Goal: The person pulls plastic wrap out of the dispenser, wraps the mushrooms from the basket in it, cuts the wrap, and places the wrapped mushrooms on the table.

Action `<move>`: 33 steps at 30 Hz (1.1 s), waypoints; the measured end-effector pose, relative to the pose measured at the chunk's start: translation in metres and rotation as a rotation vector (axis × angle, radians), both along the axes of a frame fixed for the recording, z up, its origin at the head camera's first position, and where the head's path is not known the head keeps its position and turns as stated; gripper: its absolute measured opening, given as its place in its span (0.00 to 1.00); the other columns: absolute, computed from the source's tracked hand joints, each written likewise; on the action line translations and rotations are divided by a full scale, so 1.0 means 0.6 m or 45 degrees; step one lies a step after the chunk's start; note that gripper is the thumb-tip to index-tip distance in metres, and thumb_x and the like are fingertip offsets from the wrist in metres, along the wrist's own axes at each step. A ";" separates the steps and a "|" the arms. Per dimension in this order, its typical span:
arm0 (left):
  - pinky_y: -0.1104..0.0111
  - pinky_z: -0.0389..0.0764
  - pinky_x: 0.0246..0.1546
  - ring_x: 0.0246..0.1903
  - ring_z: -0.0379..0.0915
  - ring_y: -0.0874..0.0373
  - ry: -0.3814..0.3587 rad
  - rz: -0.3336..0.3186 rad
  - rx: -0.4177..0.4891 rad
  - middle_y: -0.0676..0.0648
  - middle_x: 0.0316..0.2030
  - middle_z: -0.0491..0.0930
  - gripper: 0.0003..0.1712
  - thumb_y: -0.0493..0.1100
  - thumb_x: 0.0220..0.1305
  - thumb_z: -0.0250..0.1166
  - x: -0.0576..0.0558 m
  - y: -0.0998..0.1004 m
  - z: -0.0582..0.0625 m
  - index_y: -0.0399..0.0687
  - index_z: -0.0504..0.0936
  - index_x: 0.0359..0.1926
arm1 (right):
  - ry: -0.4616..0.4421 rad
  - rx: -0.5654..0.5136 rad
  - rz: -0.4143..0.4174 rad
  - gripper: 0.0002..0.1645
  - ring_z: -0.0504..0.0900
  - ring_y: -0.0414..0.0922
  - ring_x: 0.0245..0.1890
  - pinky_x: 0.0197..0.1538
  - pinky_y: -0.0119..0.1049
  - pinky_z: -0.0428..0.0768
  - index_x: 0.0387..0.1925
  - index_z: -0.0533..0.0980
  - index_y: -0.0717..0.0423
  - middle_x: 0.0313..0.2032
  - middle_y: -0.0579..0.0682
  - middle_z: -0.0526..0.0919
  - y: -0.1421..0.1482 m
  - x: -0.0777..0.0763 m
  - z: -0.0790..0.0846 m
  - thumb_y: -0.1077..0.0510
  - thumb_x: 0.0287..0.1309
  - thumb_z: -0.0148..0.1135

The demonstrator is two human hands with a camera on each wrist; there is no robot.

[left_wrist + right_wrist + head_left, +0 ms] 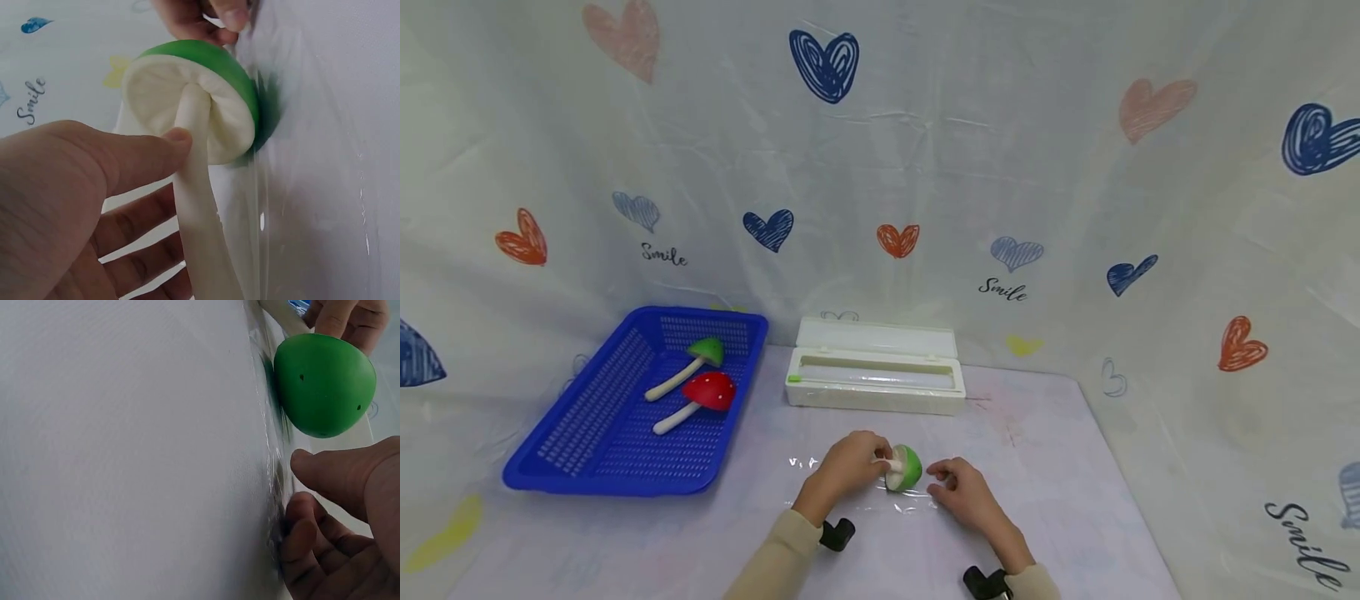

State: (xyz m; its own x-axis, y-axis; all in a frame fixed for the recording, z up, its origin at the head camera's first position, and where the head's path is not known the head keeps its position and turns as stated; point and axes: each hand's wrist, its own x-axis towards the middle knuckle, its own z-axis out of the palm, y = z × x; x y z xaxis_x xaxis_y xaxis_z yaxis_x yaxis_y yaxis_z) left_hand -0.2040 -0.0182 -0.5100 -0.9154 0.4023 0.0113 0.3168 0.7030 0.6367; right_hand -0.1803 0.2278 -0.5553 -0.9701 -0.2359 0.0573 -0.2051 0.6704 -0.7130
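A toy mushroom with a green cap [910, 468] and white stem lies over a sheet of clear plastic film [300, 156] on the table. My left hand [850, 467] holds the stem [197, 181], thumb on one side and fingers behind it. Just right of the cap is my right hand [962, 492], its thumb [331, 472] apart from the bent fingers [303, 540]. Those fingertips are right at the film's edge, and no object shows between them and the thumb.
At the left stands a blue basket [602, 485] holding a green-capped mushroom [706, 352] and a red-capped mushroom [711, 390]. Behind the hands sits a white film dispenser box [876, 402] with its lid raised. A heart-printed curtain [925, 167] hangs behind the table.
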 end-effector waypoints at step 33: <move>0.59 0.81 0.45 0.42 0.79 0.55 -0.023 0.079 0.032 0.47 0.40 0.86 0.10 0.28 0.59 0.66 0.013 0.000 -0.004 0.45 0.88 0.39 | 0.014 0.193 0.349 0.08 0.76 0.32 0.38 0.42 0.32 0.80 0.31 0.80 0.46 0.38 0.40 0.77 0.076 0.024 0.022 0.62 0.66 0.67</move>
